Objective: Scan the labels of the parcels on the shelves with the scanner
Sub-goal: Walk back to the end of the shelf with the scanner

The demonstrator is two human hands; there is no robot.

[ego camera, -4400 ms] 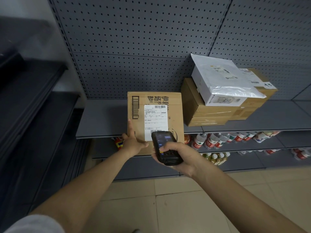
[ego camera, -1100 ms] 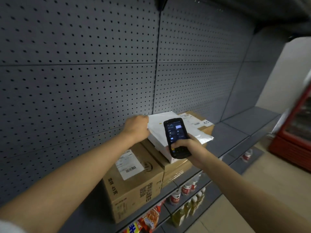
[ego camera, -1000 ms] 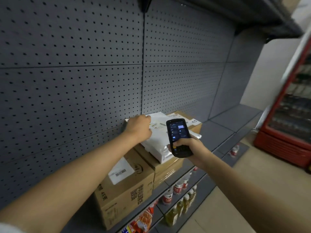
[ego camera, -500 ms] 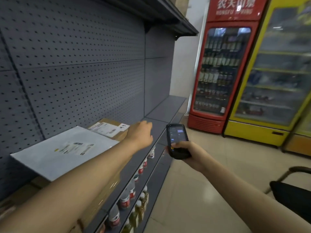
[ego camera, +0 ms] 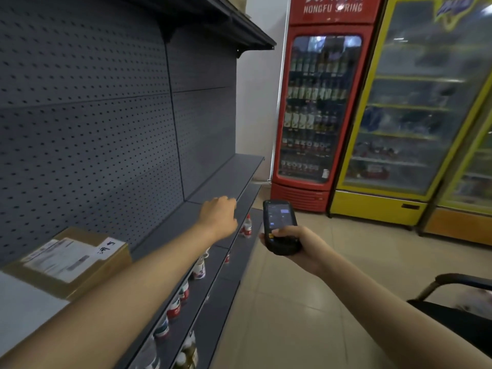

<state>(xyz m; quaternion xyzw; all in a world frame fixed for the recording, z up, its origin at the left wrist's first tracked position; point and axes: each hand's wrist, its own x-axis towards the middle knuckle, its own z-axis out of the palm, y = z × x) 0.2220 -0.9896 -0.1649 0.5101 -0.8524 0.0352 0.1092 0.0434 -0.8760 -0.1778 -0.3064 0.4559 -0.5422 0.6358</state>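
Since half a second ago our view swings further right along the aisle, and the white parcel [ego camera: 24, 302] slides down into the bottom-left corner, only a blurred pale patch of it showing. Our left hand [ego camera: 218, 215] now reaches out over the bare grey shelf [ego camera: 226, 179], well past the parcels, touching nothing we can see. Its fingers curl loosely inward, knuckles up, with nothing between them.

Our right hand [ego camera: 291, 242] grips the scanner [ego camera: 279, 226] around its lower half, thumb laid across the keypad. The scanner stands nearly upright, lit screen facing us, out over the floor [ego camera: 306, 302] just beside the shelf edge and aimed at no label.

Behind our left forearm sits 1 brown box [ego camera: 77, 259] on the shelf, against the pegboard [ego camera: 93, 129]. 1 white label [ego camera: 57, 257] lies on its top, with a smaller handwritten slip at the near corner. The white parcel seems to overlap the box's near side; we cannot tell how it rests.

Bottles [ego camera: 198, 267] line the lower shelves. Ahead stand 1 red cooler [ego camera: 316, 110] and 1 yellow cooler [ego camera: 415, 115]. A dark chair [ego camera: 458, 299] shows at the right edge.
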